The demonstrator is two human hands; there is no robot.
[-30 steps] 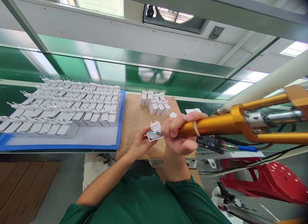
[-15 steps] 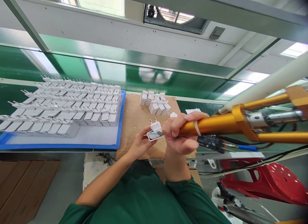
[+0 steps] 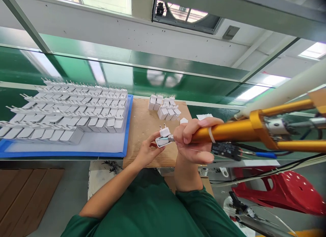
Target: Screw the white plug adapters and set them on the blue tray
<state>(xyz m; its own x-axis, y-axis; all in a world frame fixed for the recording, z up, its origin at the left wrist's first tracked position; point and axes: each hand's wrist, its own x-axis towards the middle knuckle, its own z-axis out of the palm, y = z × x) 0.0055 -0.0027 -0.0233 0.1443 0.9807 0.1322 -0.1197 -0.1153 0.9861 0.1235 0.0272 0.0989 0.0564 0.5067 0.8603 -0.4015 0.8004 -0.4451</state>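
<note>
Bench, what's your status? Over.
Left hand holding white plug. Right hand gripping gold tool, tip at plug's open case. More plugs standing beyond, apart.

1 head-worn camera looks forward and down at the left hand (image 3: 147,150) and right hand (image 3: 187,147), close below.

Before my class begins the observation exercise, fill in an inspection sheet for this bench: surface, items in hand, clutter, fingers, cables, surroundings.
Surface: cardboard sheet on a green bench, with small pale specks.
Items in hand: white plug adapter, prongs up; gold tool, its tip at the adapter's open casing.
Clutter: grouped adapters toward the cardboard's far edge; loose white piece near its right edge.
Fingers: left hand grips the adapter; right hand wraps the tool.
Cables: dark and pale cables run below the tool; none seen crossing the cardboard.
Surroundings: blue-edged tray of adapters left; red stool right.
</note>
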